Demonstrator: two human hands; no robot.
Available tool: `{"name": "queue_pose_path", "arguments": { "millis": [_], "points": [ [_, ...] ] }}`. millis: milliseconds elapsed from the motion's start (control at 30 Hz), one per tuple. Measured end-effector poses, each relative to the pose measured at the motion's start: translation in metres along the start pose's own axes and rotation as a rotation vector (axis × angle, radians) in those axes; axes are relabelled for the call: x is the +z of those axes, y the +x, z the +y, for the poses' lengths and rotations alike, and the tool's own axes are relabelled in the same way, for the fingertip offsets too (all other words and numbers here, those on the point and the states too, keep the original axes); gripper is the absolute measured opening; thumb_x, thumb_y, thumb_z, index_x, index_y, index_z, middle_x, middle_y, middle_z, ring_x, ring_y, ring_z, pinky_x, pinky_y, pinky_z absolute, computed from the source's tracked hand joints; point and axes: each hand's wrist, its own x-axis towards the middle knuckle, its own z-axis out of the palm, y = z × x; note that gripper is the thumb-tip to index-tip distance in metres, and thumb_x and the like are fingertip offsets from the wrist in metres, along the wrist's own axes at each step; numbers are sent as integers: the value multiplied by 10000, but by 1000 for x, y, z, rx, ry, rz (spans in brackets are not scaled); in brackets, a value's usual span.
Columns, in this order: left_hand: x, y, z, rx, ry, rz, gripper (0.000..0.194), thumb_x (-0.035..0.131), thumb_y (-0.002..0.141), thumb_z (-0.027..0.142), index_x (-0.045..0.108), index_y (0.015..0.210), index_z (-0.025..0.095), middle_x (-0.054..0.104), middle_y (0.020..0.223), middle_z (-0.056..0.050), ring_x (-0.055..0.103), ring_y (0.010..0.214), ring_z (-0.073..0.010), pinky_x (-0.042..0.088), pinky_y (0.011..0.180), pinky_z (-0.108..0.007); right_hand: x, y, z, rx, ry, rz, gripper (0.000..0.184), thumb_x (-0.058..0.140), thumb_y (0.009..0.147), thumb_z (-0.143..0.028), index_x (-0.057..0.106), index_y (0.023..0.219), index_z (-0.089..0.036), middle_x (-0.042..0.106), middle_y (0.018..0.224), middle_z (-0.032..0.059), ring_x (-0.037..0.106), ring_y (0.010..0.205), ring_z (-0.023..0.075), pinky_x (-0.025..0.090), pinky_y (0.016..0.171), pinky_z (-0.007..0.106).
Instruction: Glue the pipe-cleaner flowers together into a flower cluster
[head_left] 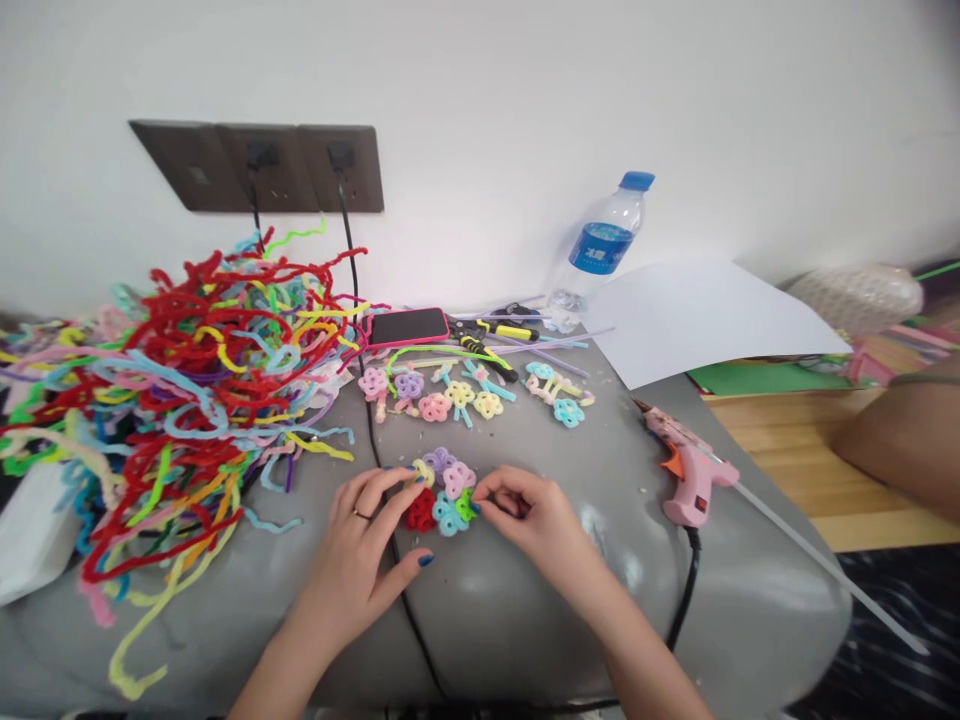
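A small cluster of pipe-cleaner flowers (pixel 442 492) in purple, pink, yellow, red, blue and green lies on the grey cushion top (pixel 525 590). My left hand (pixel 367 545) rests beside the cluster on its left, fingers spread, fingertips touching the yellow and red flowers. My right hand (pixel 532 515) sits at the cluster's right edge with its fingers curled in a pinch against the green flower. More finished flowers (pixel 457 395) lie in a row farther back.
A big tangle of coloured pipe cleaners (pixel 172 400) fills the left side. A pink glue gun (pixel 690 475) lies at right, its cord hanging off the edge. A phone (pixel 409 326), pliers (pixel 487 350), water bottle (pixel 604 245) and white paper (pixel 697 315) sit at the back.
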Motion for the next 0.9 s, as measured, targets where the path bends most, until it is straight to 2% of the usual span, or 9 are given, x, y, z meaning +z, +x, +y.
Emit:
{"name": "queue_pose_path", "arguments": {
  "millis": [167, 367, 600, 900],
  "points": [
    [0, -1, 0, 2, 3, -5, 455, 533, 965, 316, 460, 1404, 223, 519, 1392, -108, 435, 1260, -289, 368, 1054, -434, 6, -1, 2, -59, -105, 47, 107, 578, 797, -151, 674, 774, -192, 355, 577, -65, 391, 542, 116, 311, 558, 233],
    [0, 0, 0, -8, 2, 7, 448, 546, 952, 317, 494, 1389, 233, 539, 1385, -98, 459, 1253, -288, 389, 1047, -425, 0, -1, 4, -5, 16, 6, 107, 576, 820, -214, 669, 794, -168, 317, 570, -78, 352, 517, 105, 288, 527, 229],
    [0, -1, 0, -14, 0, -3, 456, 550, 948, 317, 495, 1391, 231, 535, 1391, -102, 459, 1257, -292, 391, 1049, -429, 4, -1, 2, -69, -140, 23, 104, 583, 807, -131, 672, 781, -177, 360, 579, -69, 395, 540, 107, 314, 561, 223],
    [0, 1, 0, -13, -6, -8, 448, 546, 950, 313, 489, 1385, 224, 535, 1384, -107, 459, 1250, -293, 390, 1045, -434, 6, -1, 3, -75, -184, 30, 114, 586, 807, -105, 666, 784, -184, 376, 586, -65, 408, 542, 110, 318, 562, 220]
  ]
}}
